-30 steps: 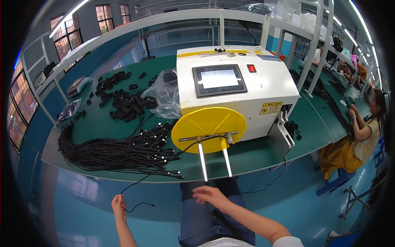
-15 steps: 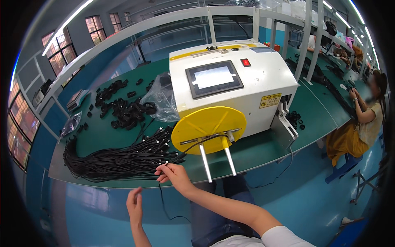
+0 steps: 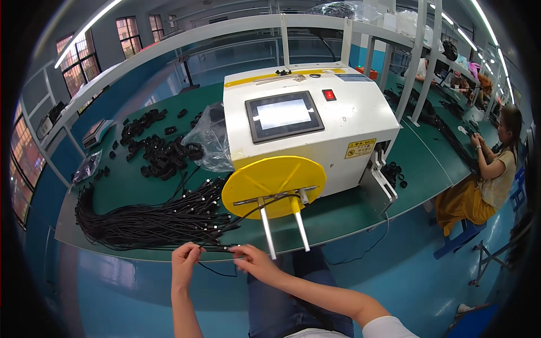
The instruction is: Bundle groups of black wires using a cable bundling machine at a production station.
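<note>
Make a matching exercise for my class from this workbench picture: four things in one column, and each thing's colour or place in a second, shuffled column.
Things:
1. round disc on the machine front
2. switch beside the touchscreen
3. loose cable bundle
4. clear plastic bag

Descriptions:
A. red
B. lies just left of the white machine
C. yellow
D. black, spread along the table's near edge by the person's hands

Pairs: 1-C, 2-A, 3-D, 4-B

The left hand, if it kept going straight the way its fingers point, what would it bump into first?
Most likely the big heap of long black cables on the green table. The left hand points up and away at the table's near edge, pinching a thin black cable with the right hand. Depth is hard to judge.
</note>
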### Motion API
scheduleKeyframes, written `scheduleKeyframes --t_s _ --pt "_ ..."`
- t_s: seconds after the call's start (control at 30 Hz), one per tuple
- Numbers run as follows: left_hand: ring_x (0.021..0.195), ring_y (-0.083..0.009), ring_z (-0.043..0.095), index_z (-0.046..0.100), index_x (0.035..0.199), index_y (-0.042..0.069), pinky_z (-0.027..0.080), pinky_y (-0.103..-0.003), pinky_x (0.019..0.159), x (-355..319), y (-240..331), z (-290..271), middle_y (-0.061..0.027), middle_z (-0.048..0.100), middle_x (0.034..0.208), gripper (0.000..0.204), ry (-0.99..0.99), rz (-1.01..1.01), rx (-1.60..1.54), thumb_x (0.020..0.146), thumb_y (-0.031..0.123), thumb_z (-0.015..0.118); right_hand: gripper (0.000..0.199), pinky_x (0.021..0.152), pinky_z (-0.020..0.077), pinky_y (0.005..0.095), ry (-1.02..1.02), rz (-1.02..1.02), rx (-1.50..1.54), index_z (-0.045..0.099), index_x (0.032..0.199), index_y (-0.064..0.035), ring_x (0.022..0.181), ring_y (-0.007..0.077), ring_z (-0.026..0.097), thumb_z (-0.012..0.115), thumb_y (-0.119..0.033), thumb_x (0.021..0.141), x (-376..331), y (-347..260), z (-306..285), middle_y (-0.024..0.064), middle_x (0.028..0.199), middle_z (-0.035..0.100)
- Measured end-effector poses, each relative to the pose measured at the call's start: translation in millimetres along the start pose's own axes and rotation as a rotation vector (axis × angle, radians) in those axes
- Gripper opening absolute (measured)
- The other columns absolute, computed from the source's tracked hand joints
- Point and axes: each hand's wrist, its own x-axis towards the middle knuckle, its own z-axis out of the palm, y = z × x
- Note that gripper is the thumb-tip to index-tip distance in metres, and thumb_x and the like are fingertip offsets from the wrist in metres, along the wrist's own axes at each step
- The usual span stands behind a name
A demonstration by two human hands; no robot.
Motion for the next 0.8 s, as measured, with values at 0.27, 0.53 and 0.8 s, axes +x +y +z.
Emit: scheduleKeyframes --t_s 0.27,0.53,0.8 --pt "0.052 -0.0022 0.034 0.06 0.079 0.0 0.023 -0.019 0.047 11 0 0 0.0037 0.045 0.061 0.014 0.039 0.002 0.02 0.089 0.008 0.055 0.029 0.063 0.0484 0.0222 -0.049 0.329 0.005 0.056 0.118 -0.0051 0.071 0.0092 0.059 0.055 -0.013 0.09 -45 12 -43 0.0057 0.092 0.061" --pt "0.053 -0.0028 0.037 0.062 0.08 -0.002 0.026 -0.019 0.047 11 5 2 0.0029 0.049 0.065 0.01 -0.011 0.006 -0.017 0.087 0.004 0.056 0.029 0.064 0.0496 0.0227 -0.063 0.375 0.011 0.056 0.118 -0.0049 0.073 0.0097 0.06 0.055 -0.014 0.091 -56 14 -47 0.0069 0.093 0.063" --pt "0.057 -0.0083 0.046 0.067 0.084 -0.001 0.033 -0.021 0.05 1 56 40 -0.0009 0.052 0.066 0.007 -0.192 0.296 0.249 0.08 0.0 0.061 0.028 0.066 0.0502 0.0232 -0.068 0.431 0.012 0.056 0.117 -0.004 0.074 0.0092 0.06 0.054 -0.012 0.091 -71 21 -57 0.0056 0.092 0.063"
